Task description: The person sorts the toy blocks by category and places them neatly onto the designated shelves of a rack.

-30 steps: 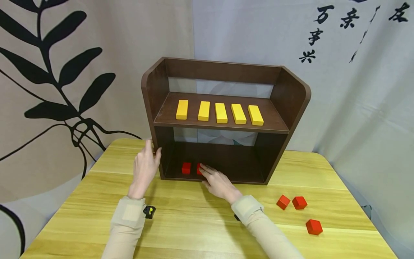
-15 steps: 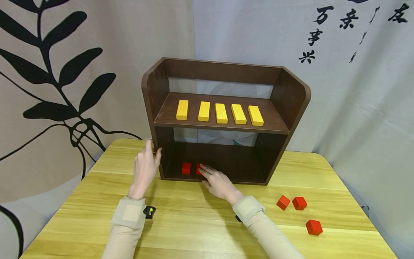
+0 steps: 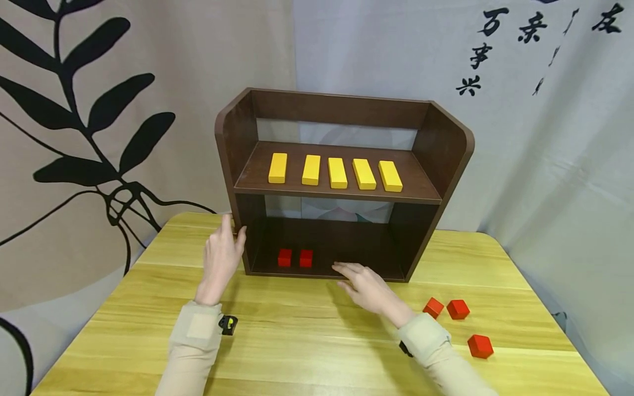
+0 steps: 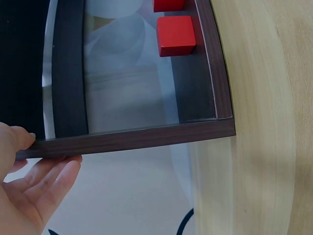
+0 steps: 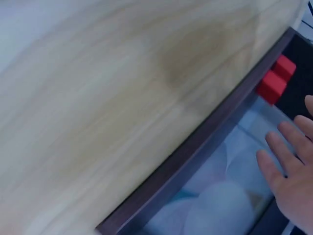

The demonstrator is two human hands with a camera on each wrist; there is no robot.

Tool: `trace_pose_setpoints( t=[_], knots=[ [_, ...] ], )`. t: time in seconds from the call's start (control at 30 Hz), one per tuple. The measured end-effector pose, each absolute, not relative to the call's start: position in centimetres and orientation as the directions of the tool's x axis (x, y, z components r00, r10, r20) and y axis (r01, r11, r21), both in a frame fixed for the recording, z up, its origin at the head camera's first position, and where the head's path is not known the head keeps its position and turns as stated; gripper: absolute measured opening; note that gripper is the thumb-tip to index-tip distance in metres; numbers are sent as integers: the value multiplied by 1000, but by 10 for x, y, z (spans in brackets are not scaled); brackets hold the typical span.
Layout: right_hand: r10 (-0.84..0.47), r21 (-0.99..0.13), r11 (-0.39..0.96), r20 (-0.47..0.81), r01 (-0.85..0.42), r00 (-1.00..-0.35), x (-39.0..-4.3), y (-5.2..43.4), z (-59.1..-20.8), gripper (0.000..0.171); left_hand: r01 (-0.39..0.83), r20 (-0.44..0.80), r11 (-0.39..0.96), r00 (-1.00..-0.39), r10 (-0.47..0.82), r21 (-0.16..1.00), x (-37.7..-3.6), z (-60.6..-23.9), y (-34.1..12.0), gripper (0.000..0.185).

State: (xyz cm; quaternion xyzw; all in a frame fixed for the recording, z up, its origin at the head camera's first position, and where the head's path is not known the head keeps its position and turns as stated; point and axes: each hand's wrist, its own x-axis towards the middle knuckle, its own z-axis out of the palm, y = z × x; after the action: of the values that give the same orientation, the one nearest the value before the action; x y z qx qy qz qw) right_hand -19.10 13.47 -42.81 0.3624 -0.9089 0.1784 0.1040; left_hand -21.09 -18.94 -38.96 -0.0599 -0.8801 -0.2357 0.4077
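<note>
A dark brown two-tier wooden shelf [image 3: 342,108] stands on the table. My left hand [image 3: 220,258] holds its left side panel; in the left wrist view the thumb lies on one side of the panel edge and the fingers on the other. Two red cubes sit side by side on the lower tier, a left cube [image 3: 284,258] and a right cube [image 3: 306,258]. My right hand [image 3: 371,291], fingers extended and holding nothing, is in front of the lower tier, to the right of those cubes. The right wrist view shows its fingers [image 5: 281,152] spread.
Several yellow rectangular blocks [image 3: 338,173] are lined up on the upper tier. Three more red cubes lie on the wooden table [image 3: 277,346] at the right: one [image 3: 433,308] partly behind the right forearm, one [image 3: 458,309] beside it, one [image 3: 480,346] nearer. A printed curtain hangs behind.
My right hand has left the second red cube on the lower tier and moved right and slightly toward me, so that cube now shows fully. My left hand stays on the shelf's side.
</note>
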Motion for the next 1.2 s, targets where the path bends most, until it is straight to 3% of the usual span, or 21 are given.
trace_pose_setpoints(
  t=[0.17,0.53,1.2],
  knots=[
    [-562,-379,704,219,-600,-797,-183,177,-417,37,288,737,884,-671,-88,368,-211,-389,-190,27],
    [-533,-493,721,54,-487,-844,-176,273,-422,33,300,748,884,-659,-79,359,-210,-389,-190,29],
    [-546,-569,697,-26,-437,-837,-169,327,-432,27,300,751,888,-657,-74,350,-211,-390,-190,29]
  ],
)
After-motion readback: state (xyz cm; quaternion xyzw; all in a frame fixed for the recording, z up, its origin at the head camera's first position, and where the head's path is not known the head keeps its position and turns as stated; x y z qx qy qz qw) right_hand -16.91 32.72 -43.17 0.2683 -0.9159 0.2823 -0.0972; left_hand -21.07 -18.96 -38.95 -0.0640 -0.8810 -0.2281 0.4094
